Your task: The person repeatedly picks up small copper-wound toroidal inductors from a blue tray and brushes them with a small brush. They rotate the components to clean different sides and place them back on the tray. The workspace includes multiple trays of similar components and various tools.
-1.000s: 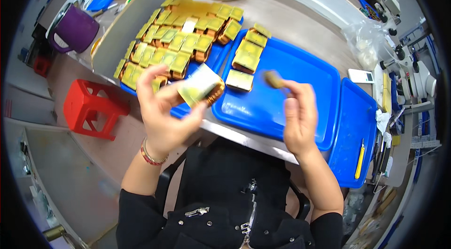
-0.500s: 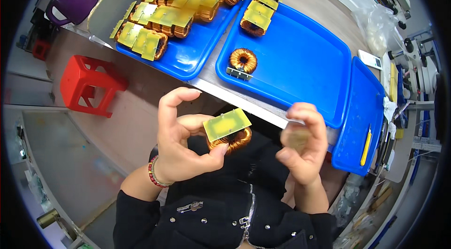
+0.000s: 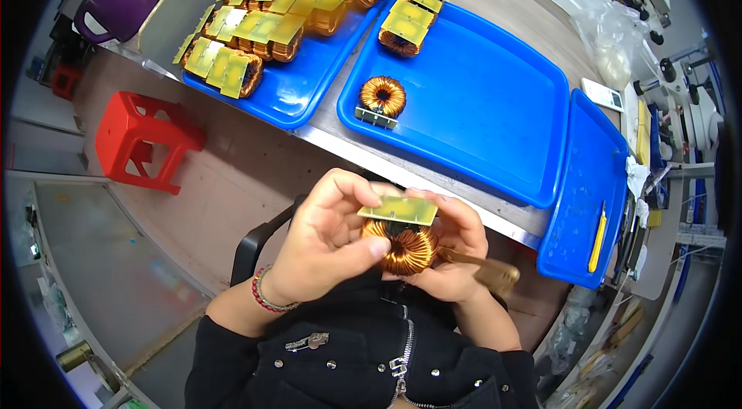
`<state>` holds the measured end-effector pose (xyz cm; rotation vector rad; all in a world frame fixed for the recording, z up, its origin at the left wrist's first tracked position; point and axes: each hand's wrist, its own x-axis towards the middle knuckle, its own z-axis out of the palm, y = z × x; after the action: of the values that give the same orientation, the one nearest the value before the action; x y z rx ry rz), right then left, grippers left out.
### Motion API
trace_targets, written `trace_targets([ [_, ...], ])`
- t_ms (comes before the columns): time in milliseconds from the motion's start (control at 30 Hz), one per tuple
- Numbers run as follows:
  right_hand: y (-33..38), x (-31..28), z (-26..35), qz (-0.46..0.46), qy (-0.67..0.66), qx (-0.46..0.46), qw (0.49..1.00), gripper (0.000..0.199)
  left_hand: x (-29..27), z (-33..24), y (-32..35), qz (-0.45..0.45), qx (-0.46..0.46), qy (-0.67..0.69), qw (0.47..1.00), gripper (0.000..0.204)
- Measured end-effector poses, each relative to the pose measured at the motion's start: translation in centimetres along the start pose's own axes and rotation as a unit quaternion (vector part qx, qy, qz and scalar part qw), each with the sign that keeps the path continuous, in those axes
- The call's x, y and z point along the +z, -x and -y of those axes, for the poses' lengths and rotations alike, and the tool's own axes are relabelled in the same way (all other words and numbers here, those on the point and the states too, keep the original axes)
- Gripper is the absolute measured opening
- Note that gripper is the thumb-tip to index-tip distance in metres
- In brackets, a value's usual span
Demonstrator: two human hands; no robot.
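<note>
Between my two hands is a toroidal coil [image 3: 410, 252] wound in copper wire, its yellow-green plate [image 3: 402, 210] at the top. My left hand [image 3: 321, 235] grips it from the left, thumb against the winding and fingers by the plate. From the right, my right hand [image 3: 462, 243] closes round the coil's side, with the thumb low and fingers behind. A brown tool with a broad, blurred end [image 3: 497, 276] juts out from that hand; its other end is hidden, so its kind is unclear. Another coil [image 3: 382, 96] lies in the middle blue tray [image 3: 479, 115].
Rows of plated coils [image 3: 270, 15] fill the left blue tray [image 3: 297, 104]. A few more coils [image 3: 406, 27] sit in the middle tray's far left corner. A yellow utility knife [image 3: 597, 239] lies in the right tray [image 3: 556, 254]. A red stool [image 3: 143, 139] stands left, below a purple mug [image 3: 120, 3].
My right hand has moved left from apart to meet the coil. The coil has turned so its ring faces me, and the brown tool now shows clearly beside it.
</note>
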<state>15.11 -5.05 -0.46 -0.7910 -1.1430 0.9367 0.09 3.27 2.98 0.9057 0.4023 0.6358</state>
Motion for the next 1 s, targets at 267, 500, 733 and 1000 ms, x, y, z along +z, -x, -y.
trace_targets([
  [267, -0.3, -0.8, -0.9, -0.037, 0.323, -0.253, 0.911, 0.056, 0.9, 0.5, -0.6, 0.053, -0.022, -0.034, 0.998, 0.079],
  [500, 0.5, -1.0, 0.8, -0.074, 0.109, 0.072, 0.989, 0.085, 0.4, 1.6, -0.3, 0.096, -0.076, 0.203, 0.971, 0.084],
  [733, 0.0, -1.0, 0.4, -0.036, 0.037, 0.024, 0.998, 0.077, 1.1, 2.1, -0.3, 0.087, 0.007, 0.175, 0.981, 0.065],
  [1000, -1.7, 0.1, 0.9, -0.018, 0.402, -0.149, 0.903, 0.058, 2.2, 1.7, 0.1, -0.036, 0.041, -0.009, 0.998, 0.062],
])
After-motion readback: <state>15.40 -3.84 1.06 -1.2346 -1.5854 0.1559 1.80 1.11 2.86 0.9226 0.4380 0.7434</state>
